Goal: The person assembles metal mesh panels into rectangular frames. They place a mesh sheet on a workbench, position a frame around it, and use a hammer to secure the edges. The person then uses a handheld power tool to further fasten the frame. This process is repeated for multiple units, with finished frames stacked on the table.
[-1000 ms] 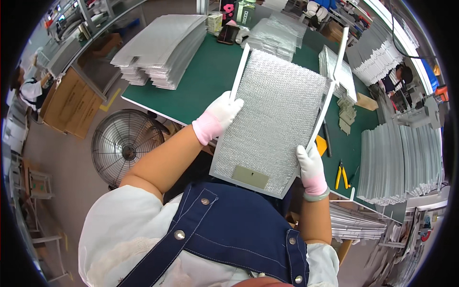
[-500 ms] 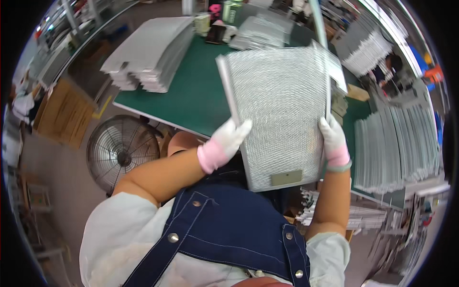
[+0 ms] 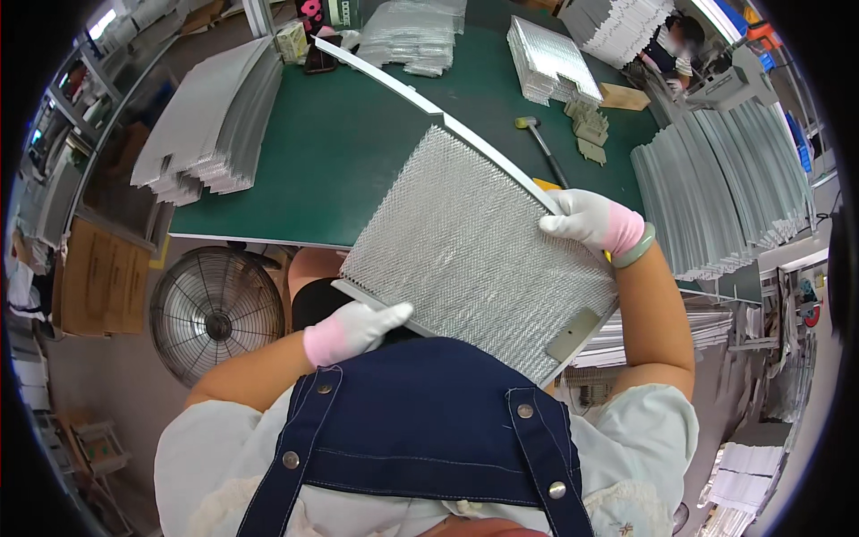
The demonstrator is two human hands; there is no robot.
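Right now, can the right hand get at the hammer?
Probably yes, but it would have to let go first: the right hand grips the edge of the mesh panel. The hammer lies just beyond on the table, handle toward that hand, with nothing visible on top of it.

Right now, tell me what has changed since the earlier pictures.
The mesh panel has turned counter-clockwise, its far end swinging left and its olive plate going right. The left hand has come down toward the body; the right hand has moved farther out. Both hands have hold of the panel, as before. The floor fan stayed put.
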